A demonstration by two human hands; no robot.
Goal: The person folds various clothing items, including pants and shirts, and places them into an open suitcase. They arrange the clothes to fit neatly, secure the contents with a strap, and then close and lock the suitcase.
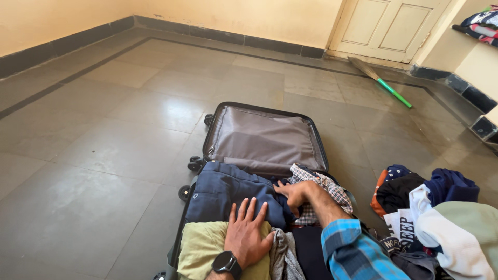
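Note:
An open black suitcase point(213, 122) lies on the floor, its grey-lined lid flat at the far side. The near half is packed with folded clothes. My left hand point(248, 234), with a black watch on the wrist, lies flat with fingers spread on an olive-green garment point(199, 249) and the edge of dark blue trousers point(223, 194). My right hand point(294, 194), in a blue plaid sleeve, presses down on a checked shirt point(327, 189) next to the blue trousers, fingers curled into the fabric. A grey garment point(284, 256) sits between my arms.
A heap of loose clothes point(441, 218) lies on the floor to the right of the suitcase. A broom with a green handle point(394, 92) rests near a cream door point(389, 26) at the back. Grey floor tiles point(104, 155) stretch to the left.

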